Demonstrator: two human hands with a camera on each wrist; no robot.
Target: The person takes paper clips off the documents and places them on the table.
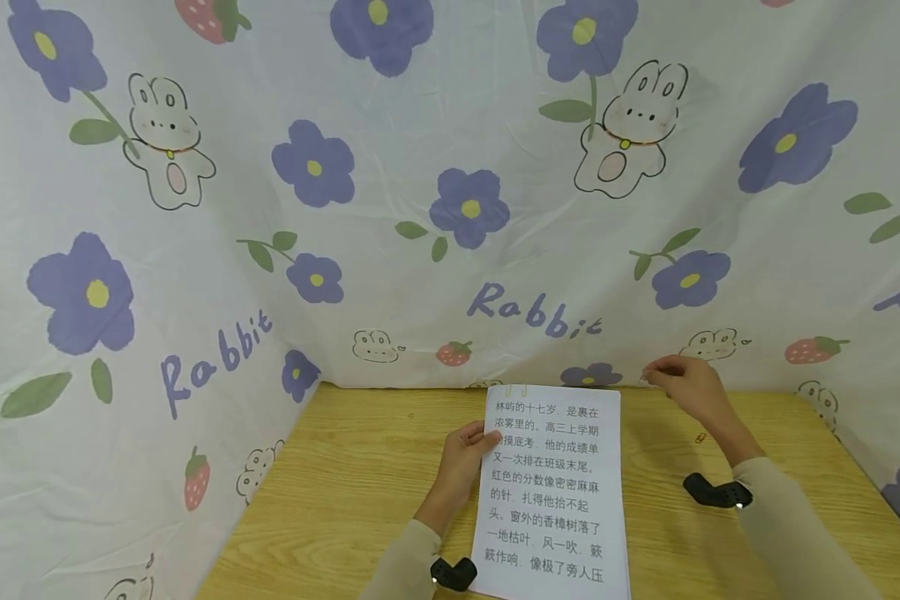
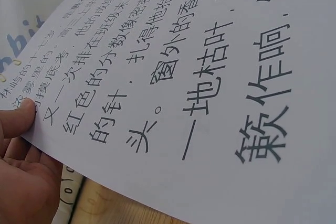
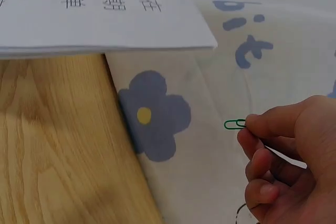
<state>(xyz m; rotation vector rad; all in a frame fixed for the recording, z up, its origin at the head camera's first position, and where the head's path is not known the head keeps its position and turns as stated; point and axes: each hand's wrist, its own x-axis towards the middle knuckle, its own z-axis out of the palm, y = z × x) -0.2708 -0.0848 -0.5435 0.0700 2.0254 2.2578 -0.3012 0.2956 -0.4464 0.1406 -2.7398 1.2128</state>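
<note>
Green paperclip (image 3: 237, 123) is pinched in my right hand (image 3: 289, 156), right of the printed sheets (image 1: 551, 500); my left hand (image 1: 461, 462) grips their left edge, two yellow paperclips (image 1: 524, 390) on their top edge

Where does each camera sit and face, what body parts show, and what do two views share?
Head: on head, looking forward and down at paper, table and cloth; left hand, right hand and sleeves show.
Left wrist: on that wrist, looking across paper; left hand and part of right hand show.
Right wrist: on that wrist, facing green clip, paper and cloth; right hand shows.
Shared by head and left wrist: left hand gripping paper.
</note>
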